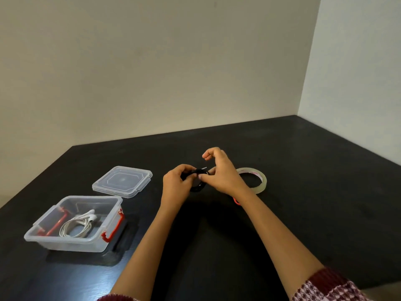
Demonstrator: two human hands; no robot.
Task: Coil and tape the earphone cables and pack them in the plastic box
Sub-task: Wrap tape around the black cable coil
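Black earphone cable [197, 188], judged light, soft and springy, is held coiled above the table [303, 161], pinched by the left hand [175, 184] and right hand [222, 173], and should be gripped across all loops.

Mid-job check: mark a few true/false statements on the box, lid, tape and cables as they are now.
The white earphones lie inside the plastic box. True.
The lid is snapped onto the box. False: it lies on the table beyond the box.
The left hand and the right hand both hold the black cable coil. True.
The tape roll is in the box. False: it lies on the table beside the right hand.
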